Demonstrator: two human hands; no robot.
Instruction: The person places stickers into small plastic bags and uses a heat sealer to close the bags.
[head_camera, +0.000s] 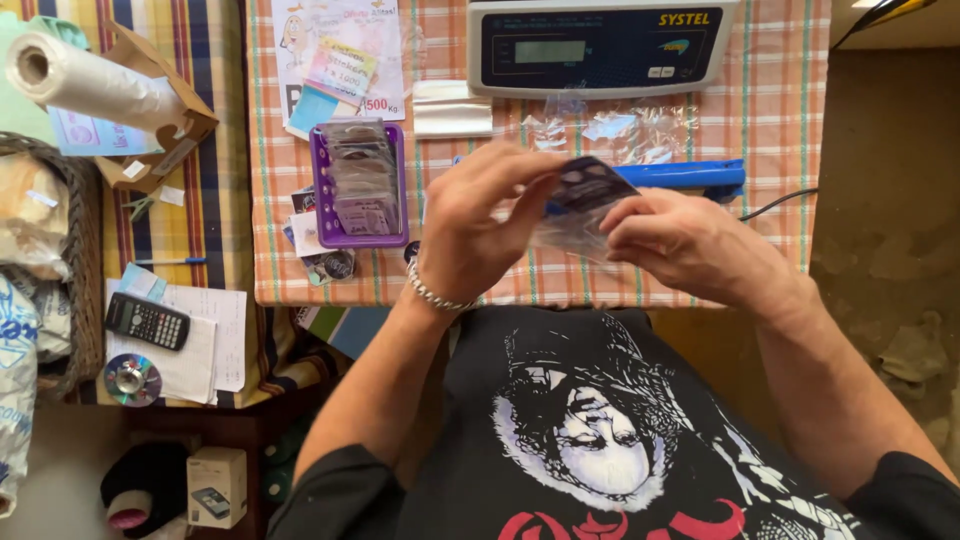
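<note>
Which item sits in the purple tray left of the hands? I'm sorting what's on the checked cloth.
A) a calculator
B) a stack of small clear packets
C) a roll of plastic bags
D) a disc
B: the purple tray holds a stack of small clear packets, like the packet held between both hands.

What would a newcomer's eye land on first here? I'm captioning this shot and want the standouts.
First, the two hands at centre: the left hand and right hand share a grip on a small clear plastic bag with dark contents. Next, the purple tray stacked with similar packets just to their left, and the digital scale at the top edge of the checked tablecloth.
</note>
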